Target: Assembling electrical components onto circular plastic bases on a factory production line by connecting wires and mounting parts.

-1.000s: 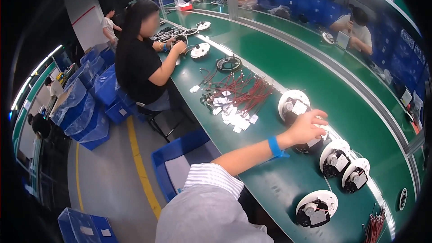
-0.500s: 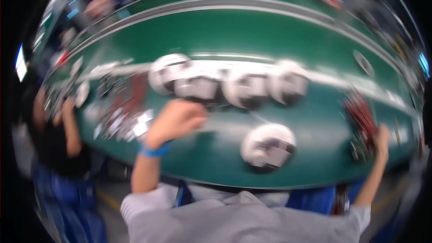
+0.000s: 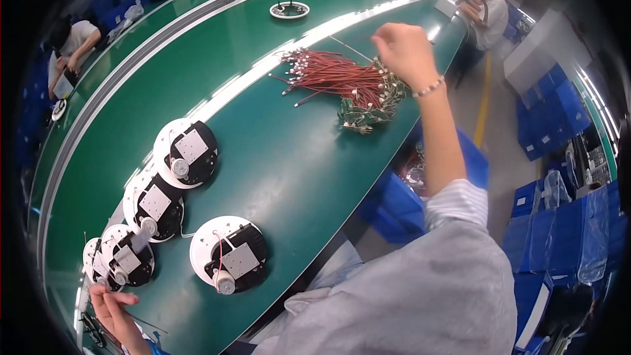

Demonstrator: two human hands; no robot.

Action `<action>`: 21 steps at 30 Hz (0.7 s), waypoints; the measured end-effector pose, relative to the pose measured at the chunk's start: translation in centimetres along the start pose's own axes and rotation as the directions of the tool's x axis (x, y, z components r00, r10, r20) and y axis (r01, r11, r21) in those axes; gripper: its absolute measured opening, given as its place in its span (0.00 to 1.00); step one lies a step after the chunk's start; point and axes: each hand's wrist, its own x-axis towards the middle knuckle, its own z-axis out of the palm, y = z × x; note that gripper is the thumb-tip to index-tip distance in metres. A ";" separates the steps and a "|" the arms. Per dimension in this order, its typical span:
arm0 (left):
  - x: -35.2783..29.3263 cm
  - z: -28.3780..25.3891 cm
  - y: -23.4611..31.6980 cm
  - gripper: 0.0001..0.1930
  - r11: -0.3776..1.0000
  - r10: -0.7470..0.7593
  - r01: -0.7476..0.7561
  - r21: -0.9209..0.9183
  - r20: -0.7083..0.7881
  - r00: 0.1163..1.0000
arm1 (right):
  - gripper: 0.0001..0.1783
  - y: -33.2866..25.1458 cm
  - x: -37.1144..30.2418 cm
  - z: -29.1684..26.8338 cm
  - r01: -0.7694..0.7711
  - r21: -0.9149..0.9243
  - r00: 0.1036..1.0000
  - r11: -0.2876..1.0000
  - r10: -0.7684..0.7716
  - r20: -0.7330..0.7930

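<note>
At the lower left, my left hand [image 3: 117, 312] is beside the nearest of several round white-and-black units [image 3: 135, 260]. Its thumb stands apart from its fingers, and I see nothing held. My right hand [image 3: 404, 52] hovers by the green-board end of a heap of red wires [image 3: 335, 75], with its fingers curled together; anything between them is hidden. White connectors tip the wires, and small green circuit boards [image 3: 368, 115] lie at the near end. Another round unit [image 3: 227, 256], with a grey plate and a silvery cylinder, sits apart, closer to me.
A white ring-shaped part [image 3: 289, 10] lies on the green bench [image 3: 296, 171] beyond the wires. Blue bins [image 3: 394, 207] stand below the bench edge. One person [image 3: 79, 39] works at far left, another [image 3: 490, 13] at far right. Blue crates [image 3: 552, 121] line the right side.
The view has swung to the right, bringing the wire heap toward the middle and the round units to the left. My right hand has shifted along the heap to the boards' far side.
</note>
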 end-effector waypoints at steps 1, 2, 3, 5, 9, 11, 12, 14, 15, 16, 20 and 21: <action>0.0 0.7 0.4 0.10 0.998 -0.002 0.002 -0.059 0.014 1.000 | 0.07 0.1 -0.3 0.0 -0.069 0.044 0.993 0.997 0.073 -0.092; 0.1 1.6 1.1 0.11 0.993 0.006 -0.001 -0.117 0.035 0.999 | 0.07 0.3 -0.9 0.2 -0.071 0.044 0.993 0.997 0.075 -0.095; 0.1 2.4 1.5 0.12 0.991 -0.008 0.015 -0.132 0.058 0.998 | 0.07 -0.1 -1.4 0.8 -0.130 0.143 0.981 0.981 0.148 -0.127; -0.3 3.3 2.5 0.12 0.984 -0.036 0.039 -0.175 0.019 0.999 | 0.07 -2.3 -2.3 1.6 -0.230 0.408 0.934 0.884 0.317 -0.162; -0.4 4.6 3.2 0.17 0.927 -0.114 0.080 -0.367 -0.071 0.991 | 0.05 -9.8 -5.2 1.0 -0.197 0.878 0.910 0.437 0.414 -0.002; -0.4 4.9 2.3 0.26 0.829 -0.153 0.086 -0.552 -0.076 0.985 | 0.04 -14.5 -7.6 1.2 -0.278 0.961 0.944 0.007 0.186 0.272; 0.1 6.4 3.1 0.25 0.753 -0.223 0.164 -0.637 -0.012 0.975 | 0.03 -17.0 -9.2 1.1 -0.371 0.909 0.925 -0.189 0.009 0.379; 0.2 9.1 4.6 0.21 0.758 -0.256 0.202 -0.620 0.002 0.967 | 0.03 -21.8 -11.7 1.3 -0.553 0.799 0.819 -0.236 -0.329 0.470; 0.7 10.3 5.2 0.17 0.745 -0.196 0.183 -0.642 0.052 0.979 | 0.03 -23.4 -12.2 0.7 -0.626 0.722 0.765 -0.294 -0.411 0.496; 1.6 11.8 5.4 0.14 0.744 -0.092 0.126 -0.656 0.086 0.992 | 0.03 -24.4 -12.6 0.6 -0.691 0.641 0.711 -0.335 -0.477 0.517; 1.7 12.4 4.7 0.06 0.612 -0.038 0.201 -0.765 0.226 0.973 | 0.02 -27.4 -13.3 0.6 -0.724 0.531 0.683 -0.440 -0.566 0.462; 1.6 12.1 4.4 0.07 0.675 -0.031 0.177 -0.717 0.212 0.977 | 0.04 -27.7 -13.4 0.4 -0.714 0.547 0.692 -0.436 -0.558 0.458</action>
